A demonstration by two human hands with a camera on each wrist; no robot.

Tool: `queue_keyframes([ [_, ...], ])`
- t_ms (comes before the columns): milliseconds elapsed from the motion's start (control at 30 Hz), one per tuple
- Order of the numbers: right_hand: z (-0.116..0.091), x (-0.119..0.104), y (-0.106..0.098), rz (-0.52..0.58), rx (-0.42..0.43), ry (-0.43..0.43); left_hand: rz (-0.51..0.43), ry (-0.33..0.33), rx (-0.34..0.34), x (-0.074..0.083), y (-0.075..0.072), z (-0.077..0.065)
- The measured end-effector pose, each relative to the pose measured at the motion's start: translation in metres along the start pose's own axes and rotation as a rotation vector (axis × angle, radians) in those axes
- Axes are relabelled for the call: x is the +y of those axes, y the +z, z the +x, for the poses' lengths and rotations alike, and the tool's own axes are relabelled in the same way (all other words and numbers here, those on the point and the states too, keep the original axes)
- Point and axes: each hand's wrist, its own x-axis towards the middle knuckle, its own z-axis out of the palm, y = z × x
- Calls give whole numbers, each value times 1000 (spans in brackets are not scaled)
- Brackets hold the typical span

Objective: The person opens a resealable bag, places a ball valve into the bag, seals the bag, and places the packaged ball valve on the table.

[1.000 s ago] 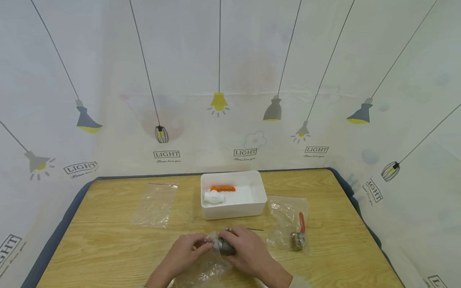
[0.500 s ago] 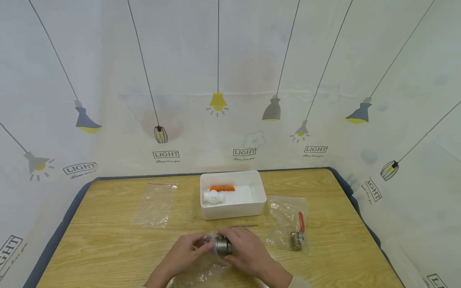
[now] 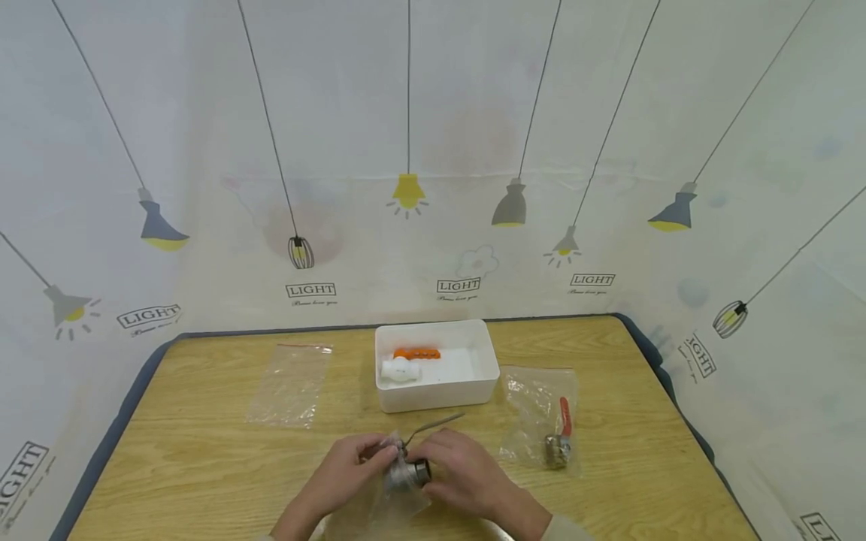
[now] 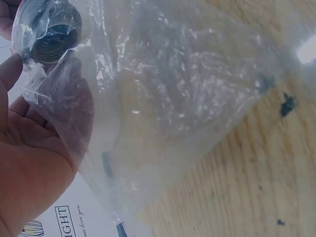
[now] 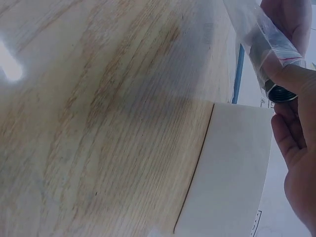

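Note:
A metal ball valve (image 3: 410, 475) with a long thin lever (image 3: 433, 424) sits partly inside a clear zip bag (image 3: 392, 515). My left hand (image 3: 345, 467) pinches the bag around the valve's left side. Fingers of my right hand (image 3: 470, 475) curl about the other end, its thumb beside the bag's red-lined mouth in the right wrist view. There the valve's threaded opening (image 5: 281, 94) pokes out of the film. Through the crinkled plastic, the left wrist view shows another threaded opening (image 4: 52, 49). Parts of the fingers are hidden behind valve and bag.
A white bin (image 3: 440, 394) holds an orange part (image 3: 417, 354) and a white fitting (image 3: 401, 369). At right, another zip bag (image 3: 531, 398) bears a red-handled ball valve (image 3: 558, 448). A flat bag (image 3: 291, 385) lies at left on the wooden table (image 3: 176, 436).
The valve has turned and shifted left into the bag, and its lever now points up and right. My right fingers have slid back toward its right end.

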Motion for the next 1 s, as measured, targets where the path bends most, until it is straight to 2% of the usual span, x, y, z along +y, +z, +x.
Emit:
queue_keyframes([
  [467, 6, 4, 10, 158, -107, -82, 6, -10, 0, -1, 3, 2],
  [733, 6, 1, 11, 235, -151, 11, 9, -26, 14, -3, 4, 2],
  [900, 5, 0, 14, 239, -157, 54, 27, 5, 29, -1, 5, 1],
  [1000, 4, 0, 17, 235, -145, 48, 45, 17, 44, 0, 5, 0],
])
